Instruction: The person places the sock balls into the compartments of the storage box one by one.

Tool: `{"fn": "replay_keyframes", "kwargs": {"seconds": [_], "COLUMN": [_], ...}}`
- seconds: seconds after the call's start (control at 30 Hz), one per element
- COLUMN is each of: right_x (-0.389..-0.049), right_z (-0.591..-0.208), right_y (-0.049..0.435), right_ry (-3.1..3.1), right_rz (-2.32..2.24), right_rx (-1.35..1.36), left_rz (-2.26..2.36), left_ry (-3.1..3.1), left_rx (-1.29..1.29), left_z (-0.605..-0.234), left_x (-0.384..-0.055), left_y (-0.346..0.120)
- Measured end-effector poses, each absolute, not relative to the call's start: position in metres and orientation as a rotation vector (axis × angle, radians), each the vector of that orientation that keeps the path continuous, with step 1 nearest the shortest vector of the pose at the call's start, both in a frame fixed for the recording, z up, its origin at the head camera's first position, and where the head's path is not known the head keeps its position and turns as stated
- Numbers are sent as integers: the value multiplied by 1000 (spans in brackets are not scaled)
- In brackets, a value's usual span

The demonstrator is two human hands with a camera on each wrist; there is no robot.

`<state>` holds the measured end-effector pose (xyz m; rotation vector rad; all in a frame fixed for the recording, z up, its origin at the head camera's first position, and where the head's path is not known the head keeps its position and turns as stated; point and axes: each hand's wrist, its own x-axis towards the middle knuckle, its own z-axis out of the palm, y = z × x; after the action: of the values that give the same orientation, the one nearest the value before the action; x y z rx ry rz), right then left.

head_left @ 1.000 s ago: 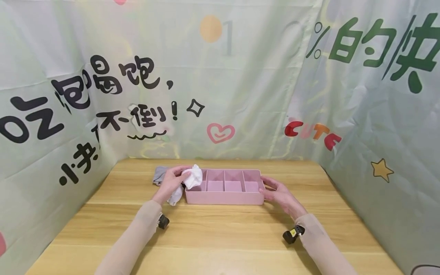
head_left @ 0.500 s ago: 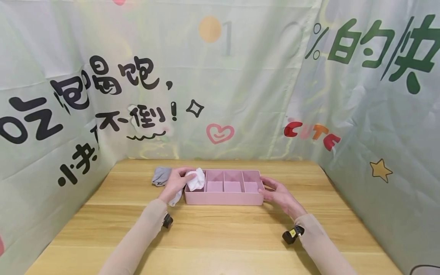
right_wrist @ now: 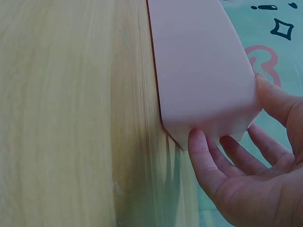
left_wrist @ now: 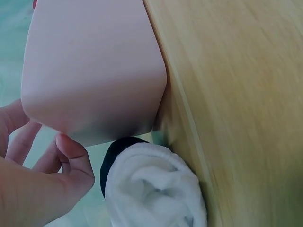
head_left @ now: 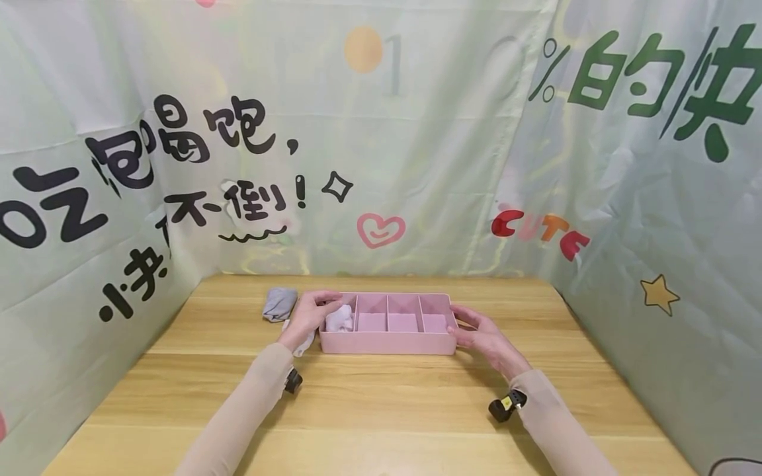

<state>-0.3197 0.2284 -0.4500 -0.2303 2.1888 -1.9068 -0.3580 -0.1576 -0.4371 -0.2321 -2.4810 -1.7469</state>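
Note:
A pink storage box (head_left: pixel 387 343) with a row of compartments stands on the table. In its leftmost compartment lies a bunched white sock (head_left: pixel 339 320). My left hand (head_left: pixel 309 318) is over the box's left end, its fingertips at the rim just above that sock. The left wrist view shows the left hand (left_wrist: pixel 47 175) with its fingers bent loosely beside the box's end wall. At the opposite end, my right hand (head_left: pixel 485 336) holds the box, thumb and fingers spread around its corners. The right wrist view shows those fingertips (right_wrist: pixel 196 137) against the end wall.
A grey folded sock (head_left: pixel 280 305) lies on the table left of the box. Closer to the box, partly behind my left hand, is a rolled white sock (left_wrist: pixel 151 184) with a black part. Printed cloth walls (head_left: pixel 417 165) enclose the table (head_left: pixel 381 410).
My left hand has moved right and let go of the white sock, which has dropped from above the rim into the leftmost compartment. My right hand stays on the box.

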Motion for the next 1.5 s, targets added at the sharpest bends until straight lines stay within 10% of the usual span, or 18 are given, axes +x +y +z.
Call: {"fn": "replay_keyframes", "kwargs": {"seconds": [1.5], "right_x": [-321], "right_z": [-449], "right_y": [228], "right_ry": [2225], "right_rz": [-1866], "right_rx": [-210], "left_rz": [-1857], "left_ry": [-2671], "left_rx": [-183], "left_z": [-454], "left_x": [-332], "left_y": [-243]}}
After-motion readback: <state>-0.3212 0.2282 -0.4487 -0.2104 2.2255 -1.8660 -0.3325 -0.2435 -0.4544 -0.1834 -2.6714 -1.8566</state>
